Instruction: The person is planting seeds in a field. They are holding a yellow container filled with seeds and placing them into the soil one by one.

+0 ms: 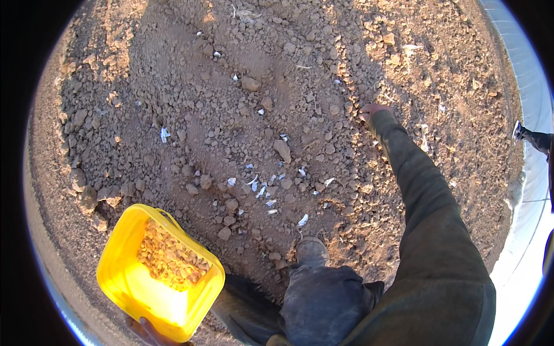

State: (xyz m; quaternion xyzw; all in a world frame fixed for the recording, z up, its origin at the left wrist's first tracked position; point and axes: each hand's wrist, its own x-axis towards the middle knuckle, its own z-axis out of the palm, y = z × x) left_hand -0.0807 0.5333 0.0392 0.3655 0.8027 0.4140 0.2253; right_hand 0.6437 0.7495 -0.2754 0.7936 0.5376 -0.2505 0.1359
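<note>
A yellow plastic bucket [110, 259] tilts at the lower left, with many small pale pieces [173, 259], possibly garlic cloves, lying inside it. My left hand [149, 333] is partly in view at the bucket's lower edge, its fingers against the outside; the rest is hidden behind the bucket. Stretched out to the upper right, my right hand [373, 109] touches or hovers just over the loose soil. Its fingertips are bunched and small in view, so whether they pinch something cannot be told. Small white pieces [261, 111] sit spaced apart along the soil to its left.
Cloddy brown soil [207, 112] surrounds my shoe [312, 251]. White papery scraps [255, 186] are scattered ahead of the shoe, and larger clods [88, 199] lie at the left. Pale sheeting [536, 86] runs along the right edge, where another person's foot [532, 137] shows.
</note>
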